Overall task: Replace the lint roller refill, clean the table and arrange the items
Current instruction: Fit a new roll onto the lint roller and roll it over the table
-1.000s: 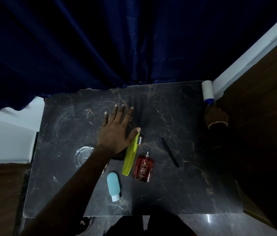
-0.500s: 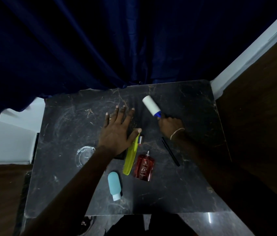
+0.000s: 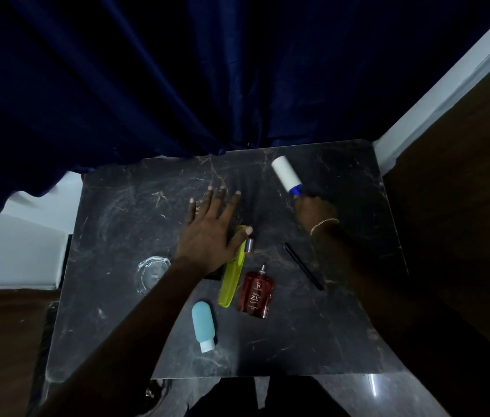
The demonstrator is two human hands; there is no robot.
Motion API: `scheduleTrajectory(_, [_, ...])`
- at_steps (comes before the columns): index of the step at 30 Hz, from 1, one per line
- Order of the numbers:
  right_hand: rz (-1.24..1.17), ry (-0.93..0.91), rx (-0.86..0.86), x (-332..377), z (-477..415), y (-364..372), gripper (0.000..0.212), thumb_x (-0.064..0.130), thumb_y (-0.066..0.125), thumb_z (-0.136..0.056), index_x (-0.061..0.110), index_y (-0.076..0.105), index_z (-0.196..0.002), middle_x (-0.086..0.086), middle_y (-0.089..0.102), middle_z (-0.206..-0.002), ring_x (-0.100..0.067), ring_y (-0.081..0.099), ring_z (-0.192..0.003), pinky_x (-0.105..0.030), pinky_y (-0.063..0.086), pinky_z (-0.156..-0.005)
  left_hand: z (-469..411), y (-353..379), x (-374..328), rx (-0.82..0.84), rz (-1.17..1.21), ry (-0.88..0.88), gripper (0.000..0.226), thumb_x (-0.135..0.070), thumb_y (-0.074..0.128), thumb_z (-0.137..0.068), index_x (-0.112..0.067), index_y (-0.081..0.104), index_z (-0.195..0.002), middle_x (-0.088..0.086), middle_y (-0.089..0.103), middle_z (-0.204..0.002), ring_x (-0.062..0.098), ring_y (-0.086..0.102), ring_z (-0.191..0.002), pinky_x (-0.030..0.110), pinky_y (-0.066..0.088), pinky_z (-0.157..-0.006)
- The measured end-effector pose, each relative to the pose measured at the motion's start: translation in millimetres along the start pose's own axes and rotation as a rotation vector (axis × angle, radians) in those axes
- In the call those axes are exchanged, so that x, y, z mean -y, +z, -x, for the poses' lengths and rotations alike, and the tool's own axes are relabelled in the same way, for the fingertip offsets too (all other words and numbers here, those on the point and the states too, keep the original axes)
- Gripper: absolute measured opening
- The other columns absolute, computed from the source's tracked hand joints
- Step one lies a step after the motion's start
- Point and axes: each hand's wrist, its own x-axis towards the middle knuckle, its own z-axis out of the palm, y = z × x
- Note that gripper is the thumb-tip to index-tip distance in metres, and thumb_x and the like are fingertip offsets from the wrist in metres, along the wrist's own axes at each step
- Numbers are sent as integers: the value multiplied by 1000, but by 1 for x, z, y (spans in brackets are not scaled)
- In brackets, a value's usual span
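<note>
My right hand [image 3: 315, 212] grips the blue handle of a lint roller [image 3: 285, 173], whose white roll lies on the dark marble table [image 3: 111, 326] near its far edge. My left hand [image 3: 212, 233] rests flat, fingers spread, on the table's middle, its thumb over the top of a yellow-green comb [image 3: 231, 278]. Beside the comb lie a red perfume bottle [image 3: 255, 293] and its small silver cap [image 3: 249, 245]. A dark flat object shows partly under my left wrist.
A teal squeeze bottle [image 3: 204, 325] lies near the front edge. A clear glass ashtray [image 3: 151, 273] sits left of my forearm, a black pen [image 3: 303, 265] to the right. A dark blue curtain [image 3: 177, 73] hangs over the far edge. Wood panelling stands on the right.
My right hand brought the lint roller from the far right corner onto the table, swept it left toward my left hand, then back toward the far edge. My left hand stayed put.
</note>
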Motion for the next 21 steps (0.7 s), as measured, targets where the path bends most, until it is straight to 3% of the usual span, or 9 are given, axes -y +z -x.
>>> scheduleTrajectory(4, [-53,150,-49,-58,-20,-10,49,37,32,-106,2,68,-108,-24,72,-105,-41,69,-99,-46,54,-86,2,-1,1,-6,-11,-5,82,-77,21,-98,-31,6,-163,9,13,-172,29,3,-160,59,8,-127])
scheduleTrajectory(7, [-23,212,-125,-101,-28,-17,46,32,34,-106,-3,62,-116,-26,67,-111,-41,66,-101,-45,52,-87,4,1,2,-7,-13,-12,82,-78,20,-98,-31,5,-163,9,13,-172,29,4,-160,59,8,-127])
scheduleTrajectory(11, [-142,313,-49,-132,-37,-21,45,32,35,-107,-4,54,-126,-26,64,-117,-41,63,-106,-51,50,-95,7,4,2,0,-16,-27,82,-78,20,-98,-31,4,-163,9,11,-172,29,4,-160,59,9,-128])
scheduleTrajectory(15, [-147,291,-71,-124,-36,-22,44,31,37,-106,-1,48,-134,-25,60,-125,-40,60,-112,-50,48,-98,6,6,1,27,-14,-30,82,-78,17,-97,-32,2,-163,8,8,-172,28,0,-160,58,6,-128])
scheduleTrajectory(18, [-61,175,-97,-102,-32,-20,45,33,37,-105,-2,58,-123,-24,65,-119,-38,62,-109,-43,47,-98,4,6,0,43,-12,-29,82,-79,16,-97,-33,-1,-162,8,6,-172,28,-1,-160,58,5,-128])
scheduleTrajectory(21, [-120,175,39,-67,-27,-17,51,40,31,-106,3,65,-113,-21,70,-112,-36,67,-102,-42,51,-89,1,5,-2,33,4,-25,82,-79,18,-97,-33,1,-163,8,8,-172,28,0,-160,58,5,-128])
